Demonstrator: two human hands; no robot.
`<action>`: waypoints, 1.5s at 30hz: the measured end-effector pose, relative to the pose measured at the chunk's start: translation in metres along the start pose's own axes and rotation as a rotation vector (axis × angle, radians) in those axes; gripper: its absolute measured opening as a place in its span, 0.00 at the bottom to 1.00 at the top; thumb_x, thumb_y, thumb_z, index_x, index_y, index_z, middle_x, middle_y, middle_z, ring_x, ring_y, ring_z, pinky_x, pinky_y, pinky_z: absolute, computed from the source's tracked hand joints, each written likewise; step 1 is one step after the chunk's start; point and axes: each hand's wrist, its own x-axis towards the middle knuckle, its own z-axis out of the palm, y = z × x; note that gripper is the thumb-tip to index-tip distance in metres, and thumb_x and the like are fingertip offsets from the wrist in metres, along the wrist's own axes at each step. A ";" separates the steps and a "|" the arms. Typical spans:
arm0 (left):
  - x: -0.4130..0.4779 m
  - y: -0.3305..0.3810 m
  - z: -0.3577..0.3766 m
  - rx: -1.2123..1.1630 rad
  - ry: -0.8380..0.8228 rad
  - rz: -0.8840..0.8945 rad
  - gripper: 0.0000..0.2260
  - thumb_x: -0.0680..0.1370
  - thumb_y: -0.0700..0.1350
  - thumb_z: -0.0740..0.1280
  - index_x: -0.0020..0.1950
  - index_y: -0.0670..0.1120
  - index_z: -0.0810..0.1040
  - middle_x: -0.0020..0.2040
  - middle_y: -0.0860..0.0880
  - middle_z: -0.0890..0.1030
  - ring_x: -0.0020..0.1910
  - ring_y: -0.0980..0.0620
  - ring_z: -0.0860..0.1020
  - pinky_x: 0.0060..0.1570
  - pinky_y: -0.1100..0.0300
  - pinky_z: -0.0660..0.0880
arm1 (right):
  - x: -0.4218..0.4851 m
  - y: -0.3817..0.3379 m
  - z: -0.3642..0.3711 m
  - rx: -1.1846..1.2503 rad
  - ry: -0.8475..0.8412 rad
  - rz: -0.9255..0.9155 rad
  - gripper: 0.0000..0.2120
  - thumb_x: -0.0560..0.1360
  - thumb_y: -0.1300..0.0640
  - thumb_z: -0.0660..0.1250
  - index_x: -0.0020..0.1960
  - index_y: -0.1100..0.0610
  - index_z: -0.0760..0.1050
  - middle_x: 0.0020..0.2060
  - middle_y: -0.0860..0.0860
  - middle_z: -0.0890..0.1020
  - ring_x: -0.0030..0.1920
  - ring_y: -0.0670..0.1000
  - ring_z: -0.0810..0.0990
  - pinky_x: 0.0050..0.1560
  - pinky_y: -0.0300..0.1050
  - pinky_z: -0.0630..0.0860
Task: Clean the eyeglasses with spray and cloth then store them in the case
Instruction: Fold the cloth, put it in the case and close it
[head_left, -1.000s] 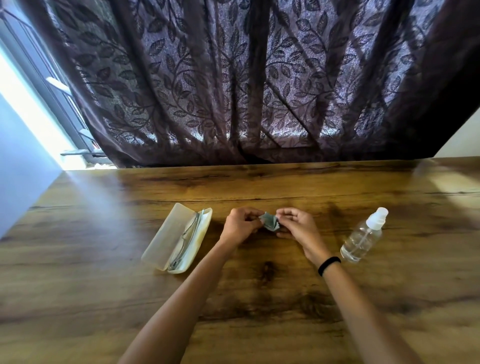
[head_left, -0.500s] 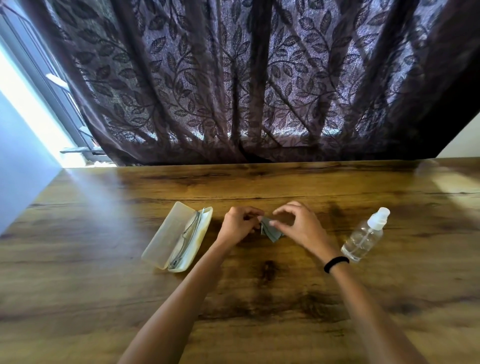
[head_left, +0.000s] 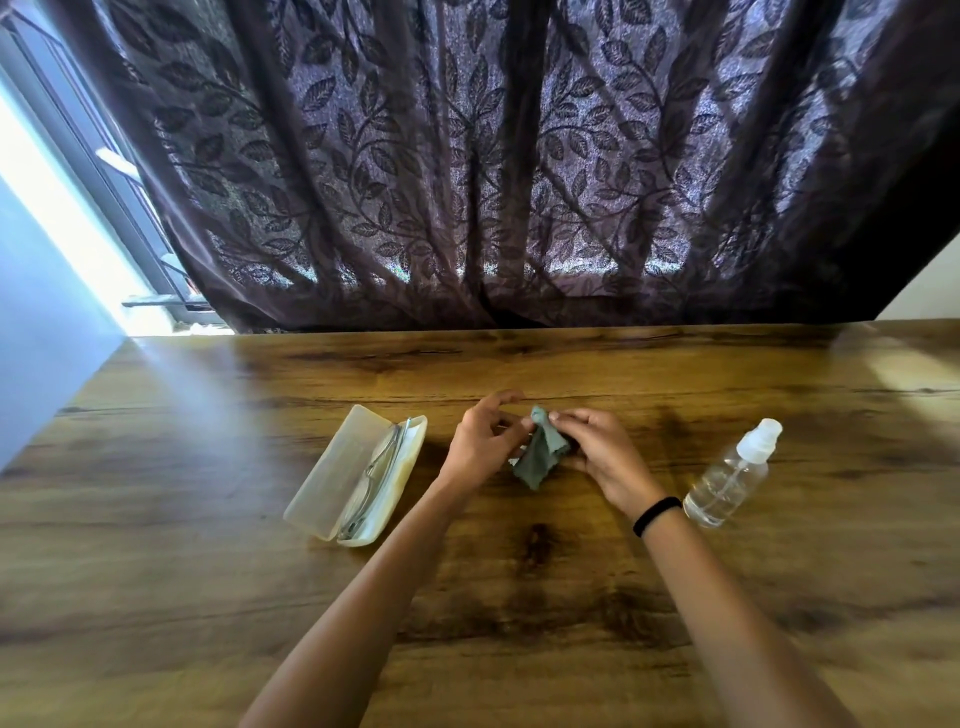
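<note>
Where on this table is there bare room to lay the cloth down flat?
Bare wood runs between the hands and the near table edge, and behind the hands toward the curtain. It is crowded between the open case and spray bottle.

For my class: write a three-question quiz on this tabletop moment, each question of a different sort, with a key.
1. True or false: the eyeglasses lie inside the open case.
2. Multiple choice: where does the spray bottle stand? A) between the hands B) on the person's right, past the right hand C) inside the case
3. Fill in: the left hand and the right hand together hold a small grey-green ____ above the table.

Key: 1 true; 2 B; 3 cloth.
</note>
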 end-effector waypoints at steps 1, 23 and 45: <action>0.000 -0.001 -0.001 0.030 0.002 0.027 0.17 0.76 0.42 0.67 0.65 0.48 0.71 0.51 0.47 0.81 0.50 0.50 0.80 0.45 0.59 0.79 | -0.001 0.001 -0.001 0.075 -0.005 0.033 0.07 0.75 0.57 0.65 0.47 0.60 0.78 0.42 0.55 0.81 0.45 0.53 0.80 0.46 0.47 0.78; 0.002 0.001 -0.008 -0.033 -0.195 0.052 0.10 0.81 0.41 0.57 0.57 0.44 0.76 0.49 0.49 0.80 0.47 0.56 0.79 0.44 0.64 0.74 | -0.004 -0.009 -0.016 -0.226 -0.005 -0.325 0.07 0.70 0.64 0.70 0.41 0.53 0.79 0.42 0.50 0.82 0.44 0.45 0.79 0.42 0.34 0.76; -0.004 0.029 -0.014 0.162 0.025 0.371 0.07 0.73 0.40 0.70 0.38 0.45 0.74 0.35 0.52 0.77 0.33 0.62 0.74 0.33 0.67 0.72 | -0.002 -0.023 -0.018 -0.242 -0.075 -0.451 0.05 0.75 0.63 0.64 0.47 0.56 0.77 0.43 0.48 0.80 0.44 0.43 0.77 0.43 0.31 0.74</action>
